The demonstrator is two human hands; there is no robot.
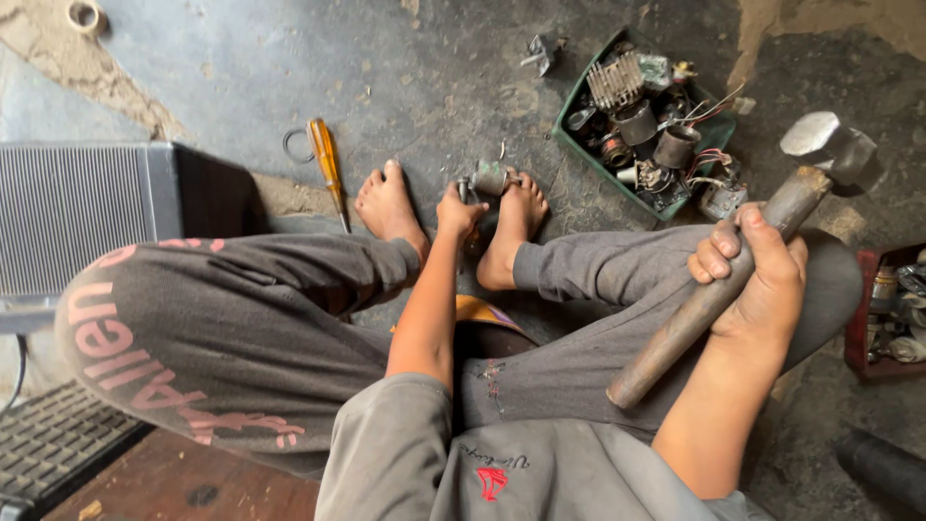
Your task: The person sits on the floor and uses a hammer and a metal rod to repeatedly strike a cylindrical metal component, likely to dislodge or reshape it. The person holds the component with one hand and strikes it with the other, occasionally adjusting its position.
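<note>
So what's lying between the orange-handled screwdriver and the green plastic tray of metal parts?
Head view: two bare feet, the left hand and a small grey metal part.

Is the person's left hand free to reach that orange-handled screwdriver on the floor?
Probably not right now: the left hand is gripping a small metal part held against the foot. The screwdriver lies close by on bare floor, with only the other foot beside it, so letting go would open the way.

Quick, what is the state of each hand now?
Left hand: closed on a small metal motor part on the floor.
Right hand: closed around the hammer handle, hammer raised.
</note>
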